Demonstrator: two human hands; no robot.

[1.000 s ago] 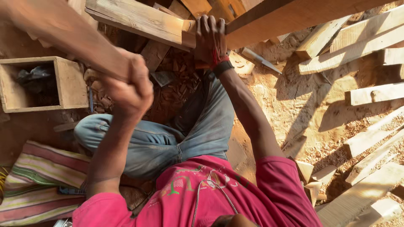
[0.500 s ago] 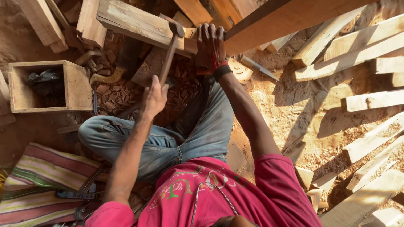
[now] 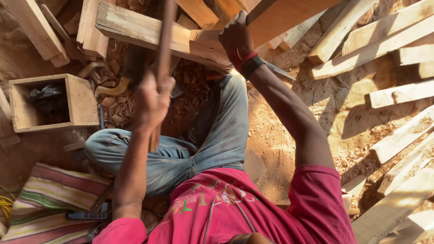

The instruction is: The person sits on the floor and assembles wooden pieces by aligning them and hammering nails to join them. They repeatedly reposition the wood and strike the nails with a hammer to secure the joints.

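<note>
My left hand (image 3: 151, 97) is clenched around a wooden hammer handle (image 3: 163, 40). The handle is lifted high, close to the camera, and its head is out of the frame. My right hand (image 3: 235, 38), with a red and black wristband, presses down where a pale wooden beam (image 3: 135, 27) meets a reddish plank (image 3: 289, 13). What its fingers hold, if anything, is hidden. I sit on the ground in jeans and a pink shirt, with my bent knee (image 3: 108, 149) under the left arm.
An open wooden box (image 3: 81, 106) with a dark object inside stands at the left. A striped cloth (image 3: 45, 199) lies at the lower left. Wood chips (image 3: 190, 86) cover the ground by the beam. Several pale planks (image 3: 384, 49) lie on the sandy ground at the right.
Half a second ago the hammer head was down on the beam beside my right hand. My left hand has since swung it up towards the camera. The right hand stayed on the wood.
</note>
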